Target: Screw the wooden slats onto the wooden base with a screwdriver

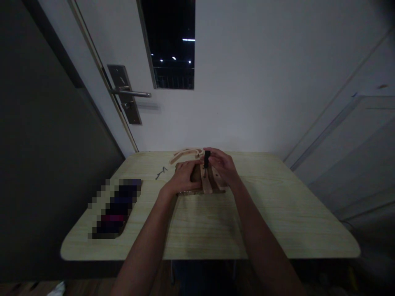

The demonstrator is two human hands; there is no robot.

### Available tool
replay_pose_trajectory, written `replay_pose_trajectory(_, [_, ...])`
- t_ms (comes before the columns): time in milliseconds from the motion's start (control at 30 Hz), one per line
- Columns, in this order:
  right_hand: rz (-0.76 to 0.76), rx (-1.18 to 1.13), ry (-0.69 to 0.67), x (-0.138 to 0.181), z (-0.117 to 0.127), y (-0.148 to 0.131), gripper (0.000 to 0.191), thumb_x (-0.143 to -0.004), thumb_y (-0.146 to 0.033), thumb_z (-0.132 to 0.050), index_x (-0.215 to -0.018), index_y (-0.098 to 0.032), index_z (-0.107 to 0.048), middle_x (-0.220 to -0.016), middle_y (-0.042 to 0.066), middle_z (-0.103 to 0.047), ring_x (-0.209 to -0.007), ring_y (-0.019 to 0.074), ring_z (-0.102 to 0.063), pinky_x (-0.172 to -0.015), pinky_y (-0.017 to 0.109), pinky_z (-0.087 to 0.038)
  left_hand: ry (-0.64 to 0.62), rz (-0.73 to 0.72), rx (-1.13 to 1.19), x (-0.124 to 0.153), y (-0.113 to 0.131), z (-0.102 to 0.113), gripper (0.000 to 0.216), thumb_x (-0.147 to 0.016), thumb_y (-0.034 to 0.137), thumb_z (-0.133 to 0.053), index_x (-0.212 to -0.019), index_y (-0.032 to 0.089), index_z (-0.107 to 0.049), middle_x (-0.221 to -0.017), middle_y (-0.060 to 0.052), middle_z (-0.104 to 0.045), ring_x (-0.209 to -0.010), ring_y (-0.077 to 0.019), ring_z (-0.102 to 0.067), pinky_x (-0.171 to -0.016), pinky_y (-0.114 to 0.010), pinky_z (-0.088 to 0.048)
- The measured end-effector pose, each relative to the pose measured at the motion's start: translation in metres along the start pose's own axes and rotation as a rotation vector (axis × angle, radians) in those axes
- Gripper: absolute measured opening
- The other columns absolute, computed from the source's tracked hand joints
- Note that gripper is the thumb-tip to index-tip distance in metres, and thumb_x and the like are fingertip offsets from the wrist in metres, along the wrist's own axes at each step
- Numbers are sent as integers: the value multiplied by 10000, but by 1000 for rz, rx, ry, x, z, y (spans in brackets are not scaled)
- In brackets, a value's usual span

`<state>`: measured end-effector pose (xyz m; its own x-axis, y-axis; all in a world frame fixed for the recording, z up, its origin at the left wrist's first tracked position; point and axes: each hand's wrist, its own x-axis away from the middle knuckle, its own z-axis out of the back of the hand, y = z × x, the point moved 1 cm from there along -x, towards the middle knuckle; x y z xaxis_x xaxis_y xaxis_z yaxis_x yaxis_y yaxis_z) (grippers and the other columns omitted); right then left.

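On the pale wooden table [203, 222] lies a brown wooden base [197, 174] with light wooden strips [206, 183] set on it. My left hand [183, 176] rests flat on the left part of this base, pressing it down, fingers curled over its edge. My right hand [222, 164] is closed around a small screwdriver with a black handle [206, 158], held upright with its tip down on one of the strips. Curved light wooden pieces [187, 154] lie just behind the base.
A few small dark metal bits [161, 172] lie left of the base. A dark blurred-out flat object [119, 207] sits near the table's left edge. Behind the table are a white door with a metal handle [131, 93] and a white wall.
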<state>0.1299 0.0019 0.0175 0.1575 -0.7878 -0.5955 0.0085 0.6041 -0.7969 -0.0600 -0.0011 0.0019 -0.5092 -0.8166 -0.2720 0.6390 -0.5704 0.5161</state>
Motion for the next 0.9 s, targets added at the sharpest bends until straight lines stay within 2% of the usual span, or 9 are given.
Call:
replay_pose_trajectory(200, [1,76,55,0,0,-1,342,-848,-407,-729,-1163,-278,-701,-853,12,-682,-734,146,-648,-651,277,-581,15,-10,-3,-1,-3,-1,787,-697,407,-723,-1417,193,-485,-1446,-155,-567,-1344,-396,-506,-1130,-601,-359])
replay_pose_trajectory(433, [-7,76,62,-1,-1,-4,283,-819,-378,-737,-1073,-254,-720,-952,34,-708,-779,151,-639,-705,296,-581,14,-27,23,0,-2,0,915,-708,421,-724,-1520,198,-364,-1544,-177,-475,-1422,-408,-434,-1151,-614,-326])
replay_pose_trajectory(567, [-22,54,51,-1,-1,-4,287,-816,-388,-742,-1075,-265,-722,-927,28,-702,-784,156,-641,-713,302,-578,18,-53,34,1,-3,1,824,-734,410,-712,-1485,237,-421,-1572,-152,-453,-1436,-390,-426,-1157,-611,-324])
replay_pose_trajectory(667, [-43,51,55,-1,-1,-5,307,-802,-409,-754,-1072,-266,-725,-907,24,-702,-762,156,-637,-688,298,-571,-26,-42,-19,0,-1,2,741,-746,393,-714,-1442,270,-492,-1613,-133,-406,-1478,-407,-366,-1169,-633,-295])
replay_pose_trajectory(900, [-43,10,50,-3,-1,-4,312,-781,-392,-774,-1062,-266,-728,-901,18,-706,-759,149,-637,-687,286,-561,-59,-3,-52,-2,2,3,884,-733,369,-741,-1534,259,-385,-1640,-148,-355,-1492,-401,-346,-1178,-616,-288])
